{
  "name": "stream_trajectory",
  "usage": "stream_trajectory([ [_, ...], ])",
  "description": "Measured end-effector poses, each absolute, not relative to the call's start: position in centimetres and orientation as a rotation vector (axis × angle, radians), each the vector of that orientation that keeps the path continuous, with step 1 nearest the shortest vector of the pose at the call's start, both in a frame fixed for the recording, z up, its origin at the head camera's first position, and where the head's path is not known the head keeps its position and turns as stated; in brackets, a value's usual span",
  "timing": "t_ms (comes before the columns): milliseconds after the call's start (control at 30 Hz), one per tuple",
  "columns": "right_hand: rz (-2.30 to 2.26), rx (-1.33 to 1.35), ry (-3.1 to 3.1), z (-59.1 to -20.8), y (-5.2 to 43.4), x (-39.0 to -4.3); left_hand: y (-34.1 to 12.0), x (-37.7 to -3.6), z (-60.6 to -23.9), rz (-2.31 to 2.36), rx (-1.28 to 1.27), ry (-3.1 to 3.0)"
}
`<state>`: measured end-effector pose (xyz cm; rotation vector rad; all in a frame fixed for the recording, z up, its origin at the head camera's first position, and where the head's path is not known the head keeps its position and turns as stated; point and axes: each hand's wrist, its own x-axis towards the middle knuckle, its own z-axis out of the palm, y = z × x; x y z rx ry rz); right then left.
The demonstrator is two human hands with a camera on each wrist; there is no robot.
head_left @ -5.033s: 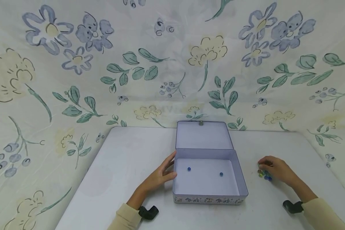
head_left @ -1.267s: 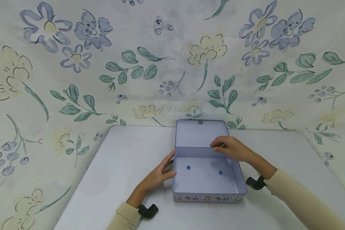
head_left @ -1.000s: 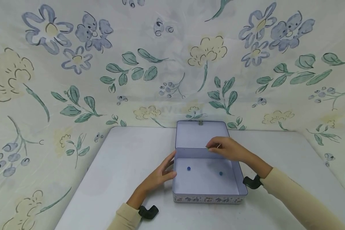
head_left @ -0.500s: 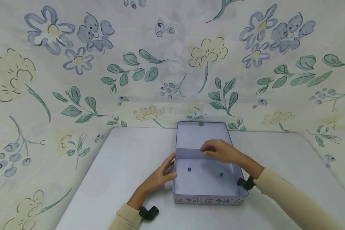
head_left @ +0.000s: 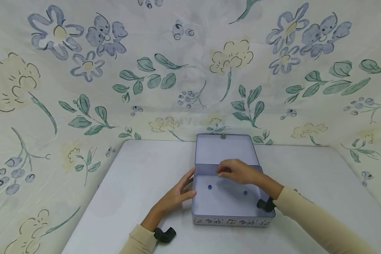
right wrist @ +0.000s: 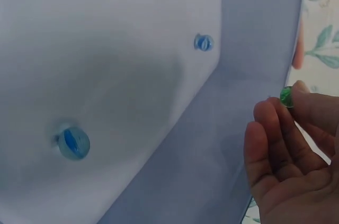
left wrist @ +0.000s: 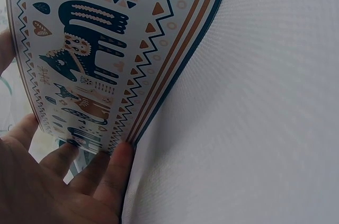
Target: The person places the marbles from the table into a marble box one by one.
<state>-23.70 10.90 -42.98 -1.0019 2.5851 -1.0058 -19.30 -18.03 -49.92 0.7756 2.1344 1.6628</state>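
Note:
A tin box (head_left: 231, 221) with a pale lilac inside stands on the table, its lid (head_left: 225, 150) tipped back. Two blue marbles lie apart on its floor, one at left (head_left: 210, 187) and one at right (head_left: 245, 193). Over the rear left part of the box, my right hand (head_left: 236, 171) pinches a green marble (right wrist: 286, 97) between thumb and fingers. My left hand (head_left: 174, 195) rests its extended fingertips against the box's left outer wall, which the left wrist view shows printed with animals (left wrist: 95, 38).
Small green marbles (head_left: 297, 192) peek out beyond the right sleeve (head_left: 320, 218), which hides the rest of that spot. White table surface (head_left: 139, 169) spreads to both sides of the box. A floral cloth (head_left: 190, 70) rises behind.
My right hand has left the marble cluster right of the box and come over the box with a green marble, then drifted further left and lower. My left hand stays put.

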Motion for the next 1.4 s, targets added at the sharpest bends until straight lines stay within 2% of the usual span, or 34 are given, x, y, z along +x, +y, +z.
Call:
stream_trajectory([
  [1400, -0.794, -1.013, 2.559, -46.3, 8.2, -23.4, -18.2, -19.4, -50.1, 1.658, 0.792, 2.121],
])
